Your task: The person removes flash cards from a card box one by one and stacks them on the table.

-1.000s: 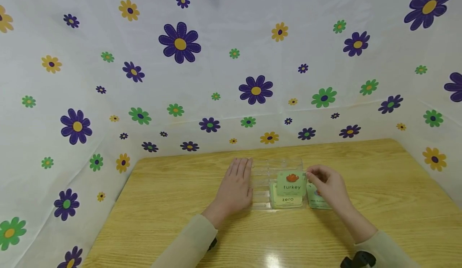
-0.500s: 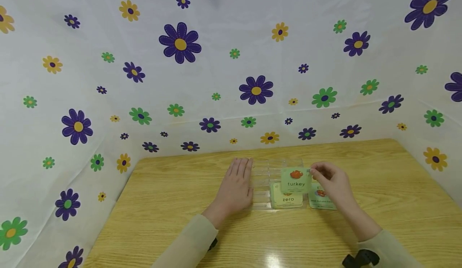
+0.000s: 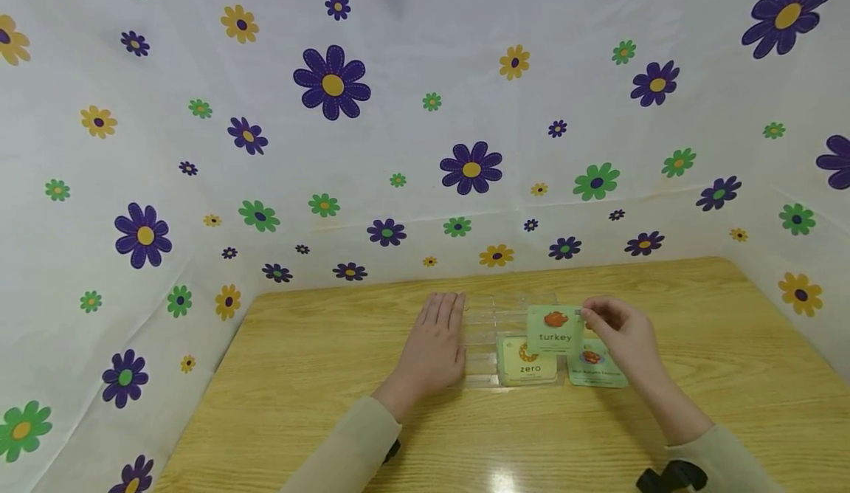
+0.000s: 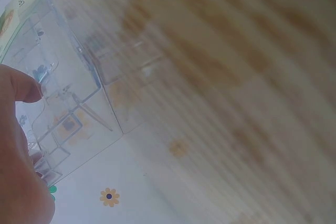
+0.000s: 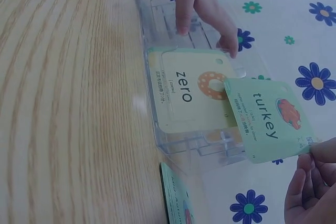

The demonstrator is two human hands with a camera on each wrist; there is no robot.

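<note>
My right hand point(image 3: 629, 338) pinches a green "turkey" picture card point(image 3: 555, 329) by its upper right corner, between thumb and finger. The card is raised in front of a clear plastic compartment holder point(image 3: 479, 361). A pale yellow "zero" card point(image 3: 529, 372) stands in the holder's right front section, partly overlapped by the turkey card. Across the holder's left part rests my left hand point(image 3: 434, 345), fingers straight and together; its thumb point(image 4: 32, 94) touches the clear plastic in the left wrist view. A green card point(image 3: 596, 375), apparently reading "Mid-Autumn Festival", lies right of the holder, below my right hand.
A wood-grain table point(image 3: 319, 390) carries everything. White cloth point(image 3: 398, 131) printed with purple, green and yellow flowers hangs behind and at both sides. A dark strap point(image 3: 671, 477) is on my right wrist.
My right hand has moved right with the turkey card, drawing it away from over the zero card and uncovering more of it. The left hand has stayed in place.
</note>
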